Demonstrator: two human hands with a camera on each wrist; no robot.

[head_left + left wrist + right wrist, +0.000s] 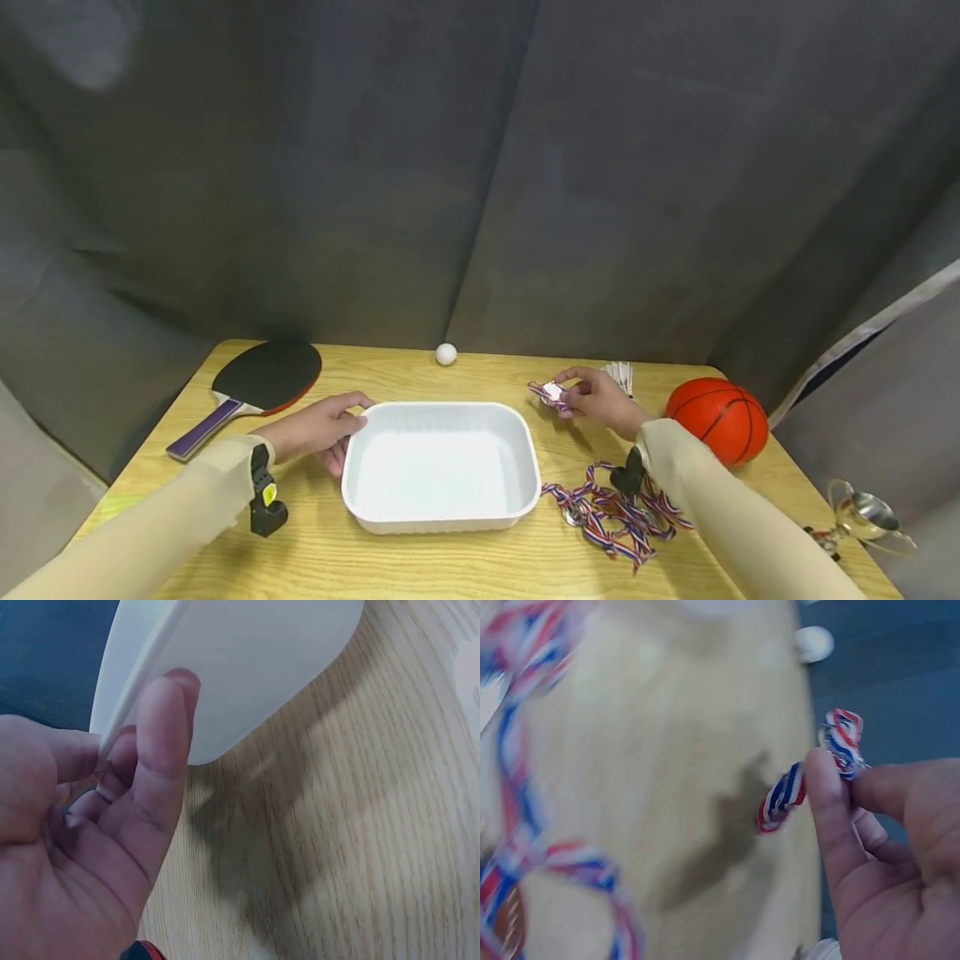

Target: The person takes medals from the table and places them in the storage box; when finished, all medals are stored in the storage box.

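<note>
In front of me a white plastic tray (pixel 442 467) is held at its left rim by my left hand (pixel 318 429). The left wrist view has the thumb on one side of the tray's wall (pixel 262 667) and fingers on the outer face. My right hand (pixel 600 404) is beyond the tray's right far corner, above the table. Between thumb and fingers it pinches a medal (pixel 553 392) with its striped red, white and blue ribbon (pixel 784 796) wound into a small bundle. More medals (pixel 573 515) with tangled ribbons lie below the right wrist.
A table tennis bat (pixel 270 375) lies at the far left of the table (pixel 405 562), and a white ball (pixel 446 354) at the back edge. Behind the right hand are a shuttlecock (pixel 619 375) and a red basketball (pixel 720 419). A trophy cup (pixel 866 514) is at the right edge.
</note>
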